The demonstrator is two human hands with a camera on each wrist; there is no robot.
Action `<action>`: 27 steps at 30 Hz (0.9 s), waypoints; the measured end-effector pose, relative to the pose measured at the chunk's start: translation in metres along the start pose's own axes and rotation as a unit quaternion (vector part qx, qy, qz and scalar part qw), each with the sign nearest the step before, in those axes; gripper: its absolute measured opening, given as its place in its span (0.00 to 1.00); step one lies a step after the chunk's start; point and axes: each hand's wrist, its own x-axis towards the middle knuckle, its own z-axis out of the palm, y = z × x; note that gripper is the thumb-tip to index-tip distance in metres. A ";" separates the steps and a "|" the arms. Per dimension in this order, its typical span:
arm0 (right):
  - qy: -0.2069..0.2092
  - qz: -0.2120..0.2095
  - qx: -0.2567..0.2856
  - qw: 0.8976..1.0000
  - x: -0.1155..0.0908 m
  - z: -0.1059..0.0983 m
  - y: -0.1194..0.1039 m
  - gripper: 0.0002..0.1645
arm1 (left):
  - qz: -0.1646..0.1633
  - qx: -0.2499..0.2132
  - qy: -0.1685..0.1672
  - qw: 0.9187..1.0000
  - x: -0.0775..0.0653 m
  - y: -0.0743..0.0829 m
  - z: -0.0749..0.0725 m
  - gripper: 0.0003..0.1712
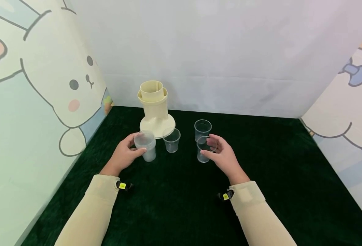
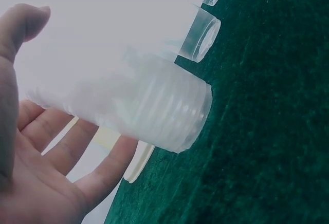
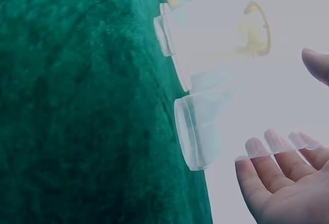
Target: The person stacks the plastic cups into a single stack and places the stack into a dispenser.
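The table (image 1: 181, 208), covered in dark green cloth, carries all items. A cream stand (image 1: 155, 111) with a round base and a tubular upper section stands upright near the far edge, nearer the far left corner than the far right. The hands are well apart. The left hand (image 1: 124, 157) is clamped on a cup stack (image 1: 149, 152), thumb in front, in front of the stand toward the left edge. The right hand (image 1: 225, 159) is curved round the near cup (image 1: 203, 157), right of the stand. The far cup (image 1: 203, 127) stands just behind it, toward the far edge. The middle cup (image 1: 171, 141) stands between stack and near cup. All cups are clear, mouth up.
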 end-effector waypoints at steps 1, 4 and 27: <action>0.002 -0.003 0.002 1.000 0.000 0.000 -0.001 0.46 | 0.000 0.001 0.001 1.000 0.000 0.000 0.000 0.40; 0.004 -0.013 0.006 1.000 0.000 0.000 -0.004 0.44 | -0.001 0.002 0.001 1.000 0.000 0.000 0.000 0.40; -0.007 -0.072 -0.014 0.997 0.005 0.001 -0.047 0.45 | -0.004 0.001 -0.002 1.000 0.000 0.002 0.000 0.41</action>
